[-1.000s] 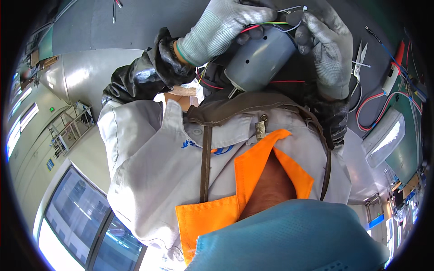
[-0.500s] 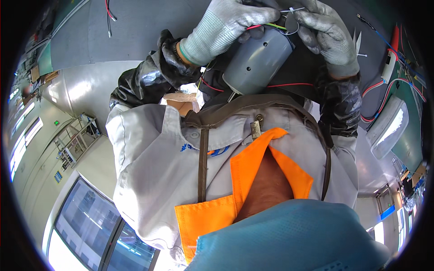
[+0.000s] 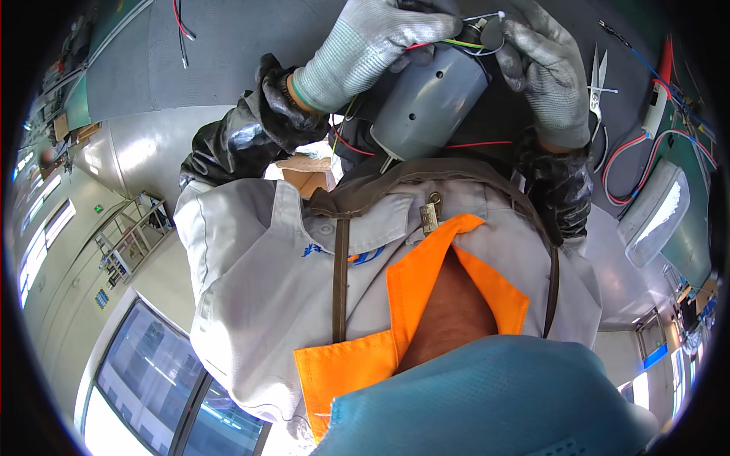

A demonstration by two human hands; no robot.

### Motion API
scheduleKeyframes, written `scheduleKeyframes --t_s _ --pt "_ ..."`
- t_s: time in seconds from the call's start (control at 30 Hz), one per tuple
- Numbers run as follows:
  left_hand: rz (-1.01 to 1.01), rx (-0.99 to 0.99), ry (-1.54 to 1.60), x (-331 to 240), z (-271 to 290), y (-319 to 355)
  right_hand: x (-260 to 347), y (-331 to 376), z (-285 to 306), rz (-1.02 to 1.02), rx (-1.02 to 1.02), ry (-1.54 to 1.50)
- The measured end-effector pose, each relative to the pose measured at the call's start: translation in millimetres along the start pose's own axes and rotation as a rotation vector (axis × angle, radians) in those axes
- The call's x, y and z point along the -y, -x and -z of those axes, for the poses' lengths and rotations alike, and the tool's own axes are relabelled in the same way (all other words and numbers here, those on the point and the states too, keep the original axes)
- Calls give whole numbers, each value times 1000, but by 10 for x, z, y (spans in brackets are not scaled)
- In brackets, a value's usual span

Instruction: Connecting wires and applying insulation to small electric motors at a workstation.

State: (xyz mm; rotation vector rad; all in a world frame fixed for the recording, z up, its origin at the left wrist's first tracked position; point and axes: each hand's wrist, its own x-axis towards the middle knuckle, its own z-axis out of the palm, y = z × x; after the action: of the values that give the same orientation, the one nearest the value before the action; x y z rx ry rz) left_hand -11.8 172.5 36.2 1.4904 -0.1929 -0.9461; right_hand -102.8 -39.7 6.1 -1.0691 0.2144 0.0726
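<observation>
A grey cylindrical motor [image 3: 430, 102] rests tilted at the table edge, close to my body. My left hand [image 3: 365, 49], in a grey-coated knit glove, is closed on wires [image 3: 456, 42] at the motor's far end, red and yellow-green among them. A thin white cable tie [image 3: 487, 16] lies by those wires, its small head near my right fingertips. My right hand [image 3: 549, 72], gloved the same way, has its fingers curled at the tie; the exact grip is partly hidden. A red wire [image 3: 479, 143] runs out beside the motor's near end.
Scissors [image 3: 596, 95] lie right of my right hand, a white strip across them. Farther right are a red-and-white tool [image 3: 658, 102], looped red and white cables [image 3: 639, 182] and a blue cable [image 3: 639, 61]. Loose red and black leads [image 3: 183, 34] lie at the far left. An open cardboard box [image 3: 304, 178] stands below.
My right hand and forearm have shifted slightly left, uncovering more of the scissors. The motor and my left hand have moved a little left.
</observation>
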Motion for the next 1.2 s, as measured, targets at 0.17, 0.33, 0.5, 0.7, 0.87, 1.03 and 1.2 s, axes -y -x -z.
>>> scheduleKeyframes --t_s 0.17,0.33,0.5,0.7,0.87,1.03,1.2 --pt "51 44 36 -59 -87 -131 268 -108 108 -130 124 40" --pt "-295 144 -19 72 -199 -271 351 -169 428 -189 299 249" --pt "-201 44 -290 -51 -246 -101 205 67 67 -182 -22 199" --pt "-148 -58 -336 -62 -359 49 92 171 -10 517 -168 980" --pt "-618 -246 -522 194 -315 1 133 161 309 229 -214 972" --pt "-542 -328 -680 42 -460 106 93 135 533 211 -323 499" --pt "-827 -287 -826 322 -383 60 -23 -50 788 377 -459 542"
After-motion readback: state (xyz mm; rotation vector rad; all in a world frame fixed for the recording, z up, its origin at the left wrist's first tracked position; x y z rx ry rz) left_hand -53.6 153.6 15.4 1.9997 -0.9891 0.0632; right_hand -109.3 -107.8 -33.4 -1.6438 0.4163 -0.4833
